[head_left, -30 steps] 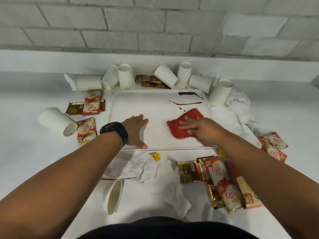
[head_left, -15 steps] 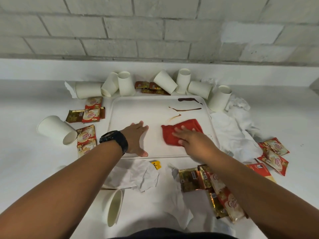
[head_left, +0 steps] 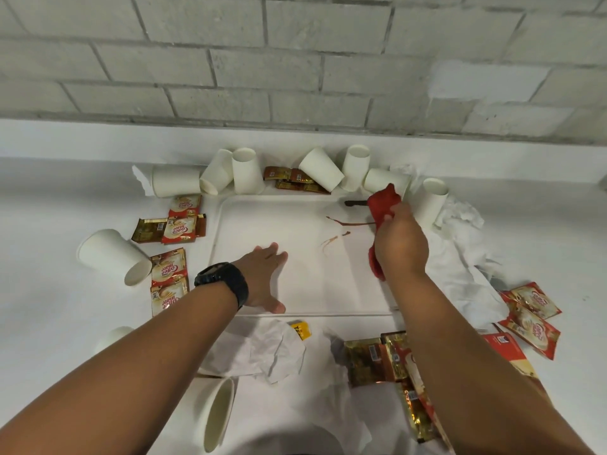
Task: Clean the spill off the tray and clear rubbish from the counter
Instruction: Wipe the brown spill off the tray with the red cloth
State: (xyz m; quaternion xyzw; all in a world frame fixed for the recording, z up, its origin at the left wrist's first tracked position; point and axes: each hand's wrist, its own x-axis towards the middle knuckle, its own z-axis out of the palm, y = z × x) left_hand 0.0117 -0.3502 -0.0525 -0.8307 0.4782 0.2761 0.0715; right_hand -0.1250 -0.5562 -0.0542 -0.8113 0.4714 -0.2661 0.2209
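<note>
Left hand (head_left: 266, 277) lies flat, fingers spread, pinning the white tray (head_left: 295, 205) on the counter (head_left: 49, 323); right hand (head_left: 399, 244) grips the red cloth (head_left: 384, 201) at the tray's far right corner. Wiping is under way — brown spill streaks (head_left: 341, 224) remain left of the cloth. Next, likely a sweep leftward across them — cups and sachets wait.

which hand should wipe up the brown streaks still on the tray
The right hand, probably. It already grips the red cloth at the tray's far right, beside the brown streaks. The left hand lies flat on the tray, steadying it.
</note>
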